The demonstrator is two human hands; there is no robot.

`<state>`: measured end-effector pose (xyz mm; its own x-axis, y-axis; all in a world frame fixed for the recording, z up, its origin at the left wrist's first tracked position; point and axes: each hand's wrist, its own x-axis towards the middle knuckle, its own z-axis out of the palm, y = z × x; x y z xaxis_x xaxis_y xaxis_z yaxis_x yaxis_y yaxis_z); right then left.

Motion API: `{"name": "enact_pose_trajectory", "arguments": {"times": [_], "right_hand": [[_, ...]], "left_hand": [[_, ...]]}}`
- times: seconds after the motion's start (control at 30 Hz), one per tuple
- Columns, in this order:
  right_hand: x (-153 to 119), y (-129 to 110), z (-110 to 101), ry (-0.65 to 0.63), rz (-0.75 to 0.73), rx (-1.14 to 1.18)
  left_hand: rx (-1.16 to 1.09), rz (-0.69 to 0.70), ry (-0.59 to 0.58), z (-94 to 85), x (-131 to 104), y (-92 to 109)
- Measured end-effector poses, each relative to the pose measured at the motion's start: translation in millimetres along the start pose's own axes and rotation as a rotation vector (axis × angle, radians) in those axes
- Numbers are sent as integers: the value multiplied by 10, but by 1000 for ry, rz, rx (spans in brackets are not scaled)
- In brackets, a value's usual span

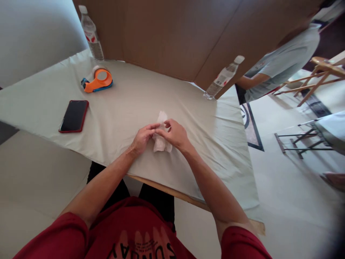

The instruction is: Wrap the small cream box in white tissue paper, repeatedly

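The left hand (142,139) has its thumb and fingers drawn narrow on the tissue (161,144); the right hand (176,135) bends over it from the other side, fingers curled, its thumb tip meeting the left fingertips. Whether the right one grips the tissue too, I cannot tell, since the fingers hide the contact. The tissue is white and crumpled, and lies near the front edge of the cloth (129,104); its middle is covered by the hands, with one end showing beyond them and a wider one on the near side.

Left of the hands, a phone (74,116) in a red case lies dark side up. Beyond it sits an orange and blue tape dispenser (99,80). A clear bottle (92,34) stands at the back left, another (224,78) at the right; their labels are too small to read. Both are beside the brown board (161,36), whose top is cut off. Past its right end is a person (285,61), partly hidden, and wooden legs (318,75) cropped by the frame. The lower right corner is dark and blurred.
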<state>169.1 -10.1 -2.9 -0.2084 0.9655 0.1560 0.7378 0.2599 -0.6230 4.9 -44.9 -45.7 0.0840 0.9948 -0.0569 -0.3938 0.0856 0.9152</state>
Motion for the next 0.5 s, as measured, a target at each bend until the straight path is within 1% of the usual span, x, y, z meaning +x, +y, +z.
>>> {"name": "enact_pose_trajectory", "arguments": {"times": [0.03, 0.1, 0.17, 0.2, 0.27, 0.33, 0.37, 0.43, 0.5], "right_hand": [[-4, -8, 40, -17, 3, -18], [18, 5, 90, -34, -10, 37], [43, 52, 96, -13, -14, 187], [48, 84, 87, 23, 1, 284], [34, 162, 67, 140, 87, 500], [-7, 241, 62, 240, 215, 713], [-33, 277, 70, 260, 274, 800], [-84, 329, 97, 256, 356, 898], [-120, 350, 124, 220, 369, 910]], "left_hand": [[-9, 3, -1, -5, -2, 14], [-1, 15, 17, -21, -2, 36], [25, 28, 50, -48, 9, 46], [33, 35, 69, -64, 19, 46], [30, 52, 103, -98, 47, 38], [14, 70, 123, -122, 76, 21], [13, 78, 128, -128, 86, 13], [58, 91, 136, -123, 86, 2], [202, 139, 169, -101, 54, 4]]}}
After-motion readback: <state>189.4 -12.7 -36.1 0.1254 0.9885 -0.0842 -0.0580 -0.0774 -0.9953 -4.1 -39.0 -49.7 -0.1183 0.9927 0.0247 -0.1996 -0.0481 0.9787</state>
